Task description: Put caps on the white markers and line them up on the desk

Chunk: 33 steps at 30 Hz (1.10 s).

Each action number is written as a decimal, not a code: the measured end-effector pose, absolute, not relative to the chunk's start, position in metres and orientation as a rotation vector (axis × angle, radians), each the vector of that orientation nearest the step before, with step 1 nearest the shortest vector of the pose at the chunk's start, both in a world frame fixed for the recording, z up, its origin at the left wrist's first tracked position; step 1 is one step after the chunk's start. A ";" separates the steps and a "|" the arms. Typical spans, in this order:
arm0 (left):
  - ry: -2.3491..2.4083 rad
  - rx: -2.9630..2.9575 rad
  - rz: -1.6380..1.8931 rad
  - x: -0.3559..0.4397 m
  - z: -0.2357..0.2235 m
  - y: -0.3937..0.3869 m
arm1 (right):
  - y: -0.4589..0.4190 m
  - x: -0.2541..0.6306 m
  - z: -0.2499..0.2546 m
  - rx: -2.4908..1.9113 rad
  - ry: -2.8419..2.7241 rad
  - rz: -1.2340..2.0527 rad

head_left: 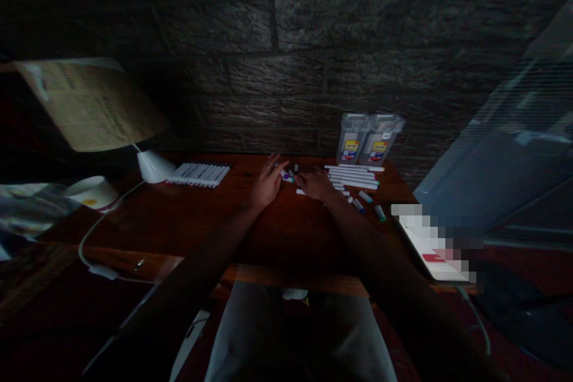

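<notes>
My left hand rests on the wooden table with its fingers apart, open, beside a small group of marker caps, one of them purple. Facing it from the other side, my right hand lies low over the table, its fingers stretched toward the same caps and nothing visible in its hold. White markers lie side by side just right of that hand, some partly hidden under it. Several loose caps, including a blue one and a green one, are scattered nearer to me.
Two clear plastic cases stand against the stone wall. At left, a row of white markers lies near a lamp, with a paper cup farther left. A white object, partly pixelated, sits at the table's right edge.
</notes>
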<state>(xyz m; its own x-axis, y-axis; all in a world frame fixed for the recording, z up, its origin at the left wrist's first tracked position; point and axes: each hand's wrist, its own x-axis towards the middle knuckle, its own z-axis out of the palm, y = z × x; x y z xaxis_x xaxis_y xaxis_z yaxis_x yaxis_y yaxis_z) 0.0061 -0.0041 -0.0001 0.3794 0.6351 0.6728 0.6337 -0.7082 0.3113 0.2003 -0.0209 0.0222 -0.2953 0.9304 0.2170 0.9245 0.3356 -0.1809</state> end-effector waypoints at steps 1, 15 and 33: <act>1.202 2.602 1.275 0.006 0.001 -0.005 | -0.021 0.201 0.023 -1.672 -2.309 0.021; 1.403 2.188 1.510 0.004 0.011 -0.006 | -0.015 0.186 0.028 -1.741 -2.169 0.037; 0.924 1.180 1.469 0.002 0.008 0.008 | -0.029 0.206 0.042 -1.545 -1.944 0.128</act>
